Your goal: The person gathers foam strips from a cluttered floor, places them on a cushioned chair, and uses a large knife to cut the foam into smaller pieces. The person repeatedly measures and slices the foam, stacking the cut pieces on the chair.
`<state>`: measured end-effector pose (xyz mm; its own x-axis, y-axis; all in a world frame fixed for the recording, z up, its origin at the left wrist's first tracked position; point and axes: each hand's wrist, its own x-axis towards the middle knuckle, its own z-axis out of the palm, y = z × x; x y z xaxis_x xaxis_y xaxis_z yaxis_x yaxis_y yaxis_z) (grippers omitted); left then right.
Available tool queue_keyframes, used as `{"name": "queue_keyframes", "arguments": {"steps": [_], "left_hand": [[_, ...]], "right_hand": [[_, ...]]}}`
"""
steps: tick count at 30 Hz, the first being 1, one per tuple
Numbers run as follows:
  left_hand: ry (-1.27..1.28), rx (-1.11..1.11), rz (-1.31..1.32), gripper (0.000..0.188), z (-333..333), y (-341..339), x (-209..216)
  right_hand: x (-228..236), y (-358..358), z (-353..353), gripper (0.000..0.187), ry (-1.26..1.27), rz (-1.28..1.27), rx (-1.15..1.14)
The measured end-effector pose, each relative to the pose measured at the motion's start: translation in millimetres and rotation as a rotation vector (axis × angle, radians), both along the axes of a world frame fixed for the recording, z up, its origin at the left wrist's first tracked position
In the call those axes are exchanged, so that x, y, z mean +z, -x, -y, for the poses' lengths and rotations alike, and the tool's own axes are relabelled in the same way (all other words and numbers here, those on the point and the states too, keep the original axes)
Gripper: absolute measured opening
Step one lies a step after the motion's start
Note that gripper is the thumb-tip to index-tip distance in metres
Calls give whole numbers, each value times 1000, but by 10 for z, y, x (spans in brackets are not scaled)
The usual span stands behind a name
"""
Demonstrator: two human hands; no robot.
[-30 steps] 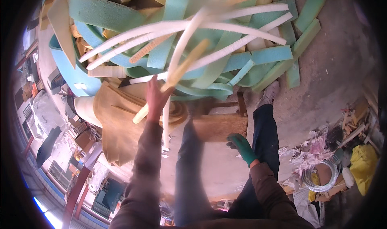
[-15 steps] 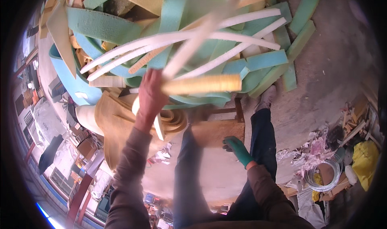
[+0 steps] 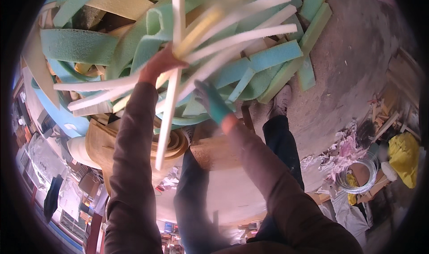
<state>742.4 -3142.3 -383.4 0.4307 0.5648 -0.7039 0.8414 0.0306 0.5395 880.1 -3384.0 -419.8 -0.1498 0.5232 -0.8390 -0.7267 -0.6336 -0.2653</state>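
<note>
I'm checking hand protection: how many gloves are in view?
1: the green glove on the right hand. The left hand, holding foam strips, is bare. Others may be hidden.

— Which colours do the foam strips have?
— The long ones are white, one strip is yellow, and the wider pieces are green or light blue.
— And the glove?
— It is green, and both sleeves are plain brown.
</note>
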Motion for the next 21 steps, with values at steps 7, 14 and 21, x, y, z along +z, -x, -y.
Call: {"name": "queue_keyframes", "arguments": {"steps": [7, 14, 21], "left_hand": [[-124, -207, -414, 91, 486, 123, 53], [-40, 142, -229, 83, 580, 228, 75], [255, 146, 153, 89, 562, 286, 922]], "right_hand": [[149, 94, -423, 53, 131, 6, 25], [-100, 23, -349, 68, 153, -99, 43], [434, 4, -146, 67, -42, -465, -238]]}}
